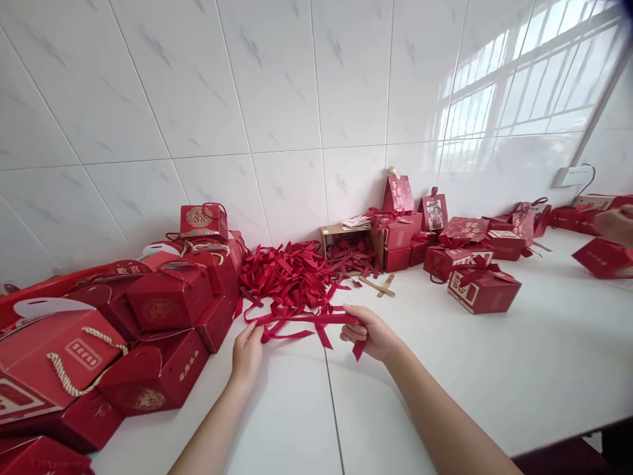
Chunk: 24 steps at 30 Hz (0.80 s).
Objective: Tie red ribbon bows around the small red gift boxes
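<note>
A red ribbon (306, 318) is stretched level between my two hands, just above the white table. My left hand (248, 349) pinches it near its left end, fingers closed. On the other side my right hand (368, 332) has its fingers wrapped round the ribbon, and a short tail hangs below the fist. Right behind the stretched ribbon lies a heap of loose red ribbons (289, 274), with a few stray ends reaching under it toward me.
Stacked red gift boxes (171, 297) with rope handles fill the left side. An open carton (324, 241) holds dark red strips; gold strips (383, 285) lie before it. More red boxes (484, 288) stand right. Another person's hand (616, 224) is at the far right edge by a box.
</note>
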Each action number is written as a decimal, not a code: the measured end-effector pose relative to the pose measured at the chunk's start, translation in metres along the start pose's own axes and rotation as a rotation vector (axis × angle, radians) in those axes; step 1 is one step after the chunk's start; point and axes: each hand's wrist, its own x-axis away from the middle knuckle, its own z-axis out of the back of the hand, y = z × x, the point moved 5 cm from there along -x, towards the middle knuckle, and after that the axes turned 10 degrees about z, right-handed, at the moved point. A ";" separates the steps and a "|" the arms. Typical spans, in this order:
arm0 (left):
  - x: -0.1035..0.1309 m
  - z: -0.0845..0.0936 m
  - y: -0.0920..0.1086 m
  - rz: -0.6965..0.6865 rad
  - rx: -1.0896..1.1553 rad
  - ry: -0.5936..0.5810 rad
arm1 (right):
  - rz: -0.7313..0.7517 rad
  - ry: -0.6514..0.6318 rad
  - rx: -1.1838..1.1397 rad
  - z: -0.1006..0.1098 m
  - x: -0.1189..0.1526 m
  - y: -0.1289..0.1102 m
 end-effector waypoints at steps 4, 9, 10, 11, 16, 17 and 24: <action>0.002 -0.002 0.003 0.109 0.214 -0.089 | 0.048 0.028 -0.106 0.012 -0.004 -0.008; 0.015 -0.020 0.013 0.302 0.413 -0.409 | 0.167 0.174 -0.333 0.030 -0.005 -0.029; 0.017 -0.023 0.015 0.331 0.443 -0.456 | 0.193 0.219 -0.393 0.034 -0.004 -0.033; 0.019 -0.025 0.015 0.355 0.471 -0.490 | 0.223 0.263 -0.443 0.037 -0.003 -0.037; 0.024 -0.030 0.013 0.433 0.566 -0.569 | 0.345 0.403 -0.536 0.052 -0.001 -0.047; 0.025 -0.030 0.012 0.442 0.574 -0.577 | 0.358 0.444 -0.537 0.056 -0.001 -0.047; 0.029 -0.017 0.021 0.362 0.605 -0.508 | 0.393 0.662 -0.496 0.086 -0.002 -0.033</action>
